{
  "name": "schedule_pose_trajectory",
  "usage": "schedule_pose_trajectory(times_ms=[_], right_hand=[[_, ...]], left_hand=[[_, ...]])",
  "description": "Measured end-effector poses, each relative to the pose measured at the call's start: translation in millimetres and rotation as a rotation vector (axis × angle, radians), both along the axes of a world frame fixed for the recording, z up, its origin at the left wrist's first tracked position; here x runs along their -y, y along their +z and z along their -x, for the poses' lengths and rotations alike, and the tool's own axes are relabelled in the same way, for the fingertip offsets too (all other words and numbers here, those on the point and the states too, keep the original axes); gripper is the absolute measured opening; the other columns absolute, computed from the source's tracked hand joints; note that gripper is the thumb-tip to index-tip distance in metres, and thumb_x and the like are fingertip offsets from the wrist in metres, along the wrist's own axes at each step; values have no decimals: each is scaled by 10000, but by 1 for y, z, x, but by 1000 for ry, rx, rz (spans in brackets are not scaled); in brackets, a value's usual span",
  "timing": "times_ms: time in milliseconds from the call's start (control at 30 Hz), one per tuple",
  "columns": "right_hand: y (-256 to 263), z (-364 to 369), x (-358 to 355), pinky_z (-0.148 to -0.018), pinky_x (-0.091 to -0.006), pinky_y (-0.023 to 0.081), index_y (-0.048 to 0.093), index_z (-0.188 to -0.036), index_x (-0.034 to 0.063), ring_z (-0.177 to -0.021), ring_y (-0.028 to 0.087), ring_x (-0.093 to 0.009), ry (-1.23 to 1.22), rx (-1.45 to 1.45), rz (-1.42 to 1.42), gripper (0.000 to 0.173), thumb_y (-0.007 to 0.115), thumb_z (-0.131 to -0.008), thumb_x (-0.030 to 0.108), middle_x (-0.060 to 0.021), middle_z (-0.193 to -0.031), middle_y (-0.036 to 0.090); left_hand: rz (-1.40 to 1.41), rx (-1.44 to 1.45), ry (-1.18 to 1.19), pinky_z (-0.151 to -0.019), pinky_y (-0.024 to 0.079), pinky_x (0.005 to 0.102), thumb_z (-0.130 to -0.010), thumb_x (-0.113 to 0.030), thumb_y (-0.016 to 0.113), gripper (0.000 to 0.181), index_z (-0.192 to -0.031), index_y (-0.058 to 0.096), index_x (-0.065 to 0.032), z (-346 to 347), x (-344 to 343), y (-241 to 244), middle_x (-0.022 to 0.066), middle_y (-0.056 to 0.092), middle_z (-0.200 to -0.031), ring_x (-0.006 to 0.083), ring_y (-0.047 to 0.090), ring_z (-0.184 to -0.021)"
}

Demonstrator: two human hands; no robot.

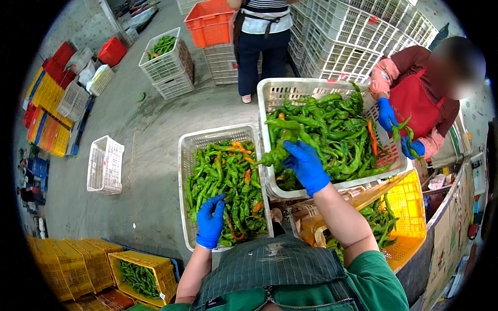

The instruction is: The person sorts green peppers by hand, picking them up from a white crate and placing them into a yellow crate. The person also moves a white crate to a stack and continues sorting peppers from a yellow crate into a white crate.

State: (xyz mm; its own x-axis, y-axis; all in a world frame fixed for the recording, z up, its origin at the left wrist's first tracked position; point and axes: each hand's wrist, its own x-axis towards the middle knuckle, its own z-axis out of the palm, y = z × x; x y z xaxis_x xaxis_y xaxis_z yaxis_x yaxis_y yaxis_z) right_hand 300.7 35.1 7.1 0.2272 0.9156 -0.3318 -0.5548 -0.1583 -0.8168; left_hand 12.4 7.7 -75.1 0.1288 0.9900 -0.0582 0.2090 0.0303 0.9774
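My right hand (305, 165), in a blue glove, grips a few green peppers (278, 153) above the near left side of a white plastic crate (264, 112). Long green peppers (330, 120) fill that crate, with an orange-red one (372, 138) at its right. My left hand (210, 221), also gloved in blue, hovers at the left part of a second white crate (182, 163). Its thumb and fingers are slightly apart, and I see nothing between them. Green peppers with some orange and red ones (233, 182) lie in this lower crate.
Across the right crate, a co-worker's blue-gloved hands (387, 114) hold green peppers. A yellow crate (408, 217) with peppers stands at my right. Another person (264, 42) stands beyond, near stacked white crates (342, 35). An empty white crate (105, 165) sits on the floor at left.
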Motion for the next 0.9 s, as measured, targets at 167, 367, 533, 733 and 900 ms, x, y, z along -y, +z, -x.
schedule_pose_trajectory(times_ms=[167,367,533,733,900], right_hand=[[-13,2,5,-539,-220,452,593,-999,61,-597,552,-94,16,141,29,241,636,-810,205,-8,-819,613],[0,31,30,-669,-230,474,622,-976,11,-715,578,-96,382,531,2,273,671,-790,204,-62,-860,636],[-16,-57,-16,-688,-293,485,646,-879,27,-752,620,-193,105,908,-52,201,630,-776,199,-101,-831,657],[-87,-99,-36,-733,-382,487,659,-863,43,-792,618,-318,675,1371,230,327,630,-697,323,-169,-884,641],[-121,-66,-56,-772,-413,484,646,-921,25,-888,605,-356,682,1552,471,300,568,-742,253,-211,-972,618]], left_hand=[[-26,-16,17,-765,453,258,-872,-84,549,193,-1028,605,15,-1,-4,11,88,637,-936,127,574,-828],[-207,50,382,-729,450,254,-904,-113,487,238,-1093,581,-2,36,-40,31,71,617,-907,122,544,-786],[-161,136,474,-706,448,257,-911,-125,465,248,-1097,590,-18,52,-50,48,64,612,-865,111,537,-749],[-24,156,290,-678,439,233,-907,-133,481,243,-1085,591,-9,23,-31,18,56,618,-860,101,529,-712],[59,269,155,-713,447,246,-899,-103,503,222,-1079,584,1,-24,-17,30,58,620,-859,110,544,-741]])
